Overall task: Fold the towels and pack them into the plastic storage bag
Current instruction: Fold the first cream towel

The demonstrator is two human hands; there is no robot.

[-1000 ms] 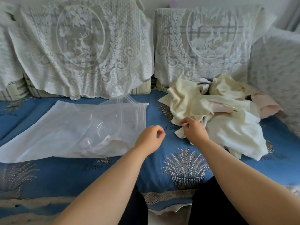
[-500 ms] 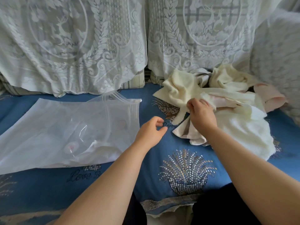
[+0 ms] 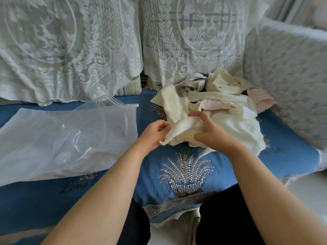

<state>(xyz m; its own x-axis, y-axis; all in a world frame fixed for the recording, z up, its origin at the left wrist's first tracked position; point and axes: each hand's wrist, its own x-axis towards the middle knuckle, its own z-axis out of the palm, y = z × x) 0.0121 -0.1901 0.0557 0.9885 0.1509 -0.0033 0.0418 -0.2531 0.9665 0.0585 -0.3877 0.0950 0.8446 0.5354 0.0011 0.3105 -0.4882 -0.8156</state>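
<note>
A loose heap of cream and pale pink towels lies on the blue sofa seat, right of centre. From its near edge a cream towel is pulled out toward me. My left hand pinches this towel's left corner. My right hand grips the same towel further right, fingers curled into the cloth. A translucent plastic storage bag lies flat on the seat to the left, its mouth facing the towels, with something pale folded inside.
White lace covers hang over the sofa back cushions behind the bag and towels. A padded armrest with a patterned cover rises on the right, close to the heap. My dark trouser legs show at the seat's front edge.
My left hand moved right and took hold of the cream towel's corner. My right hand shifted down the heap and drew that towel toward me. The view edged closer.
</note>
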